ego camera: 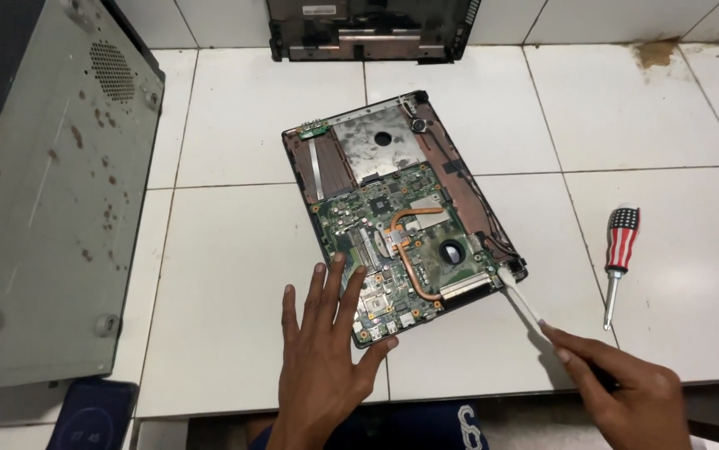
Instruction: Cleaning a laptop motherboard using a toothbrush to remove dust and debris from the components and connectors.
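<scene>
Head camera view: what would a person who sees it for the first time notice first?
An opened laptop base with its green circuit board and copper heat pipe bare lies in the middle of the white tiled floor. The left hand presses flat on the board's near corner, while the right hand holds a white brush to the base's near right corner. A striped screwdriver lies to the right, and a rust-spotted grey computer case stands at the left.

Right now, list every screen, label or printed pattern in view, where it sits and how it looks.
Phone: bottom left on the floor, dark lit screen, pale digits.
Screwdriver: right of the laptop, handle striped red and white with a starred dark top.
No packages or signs.
</scene>
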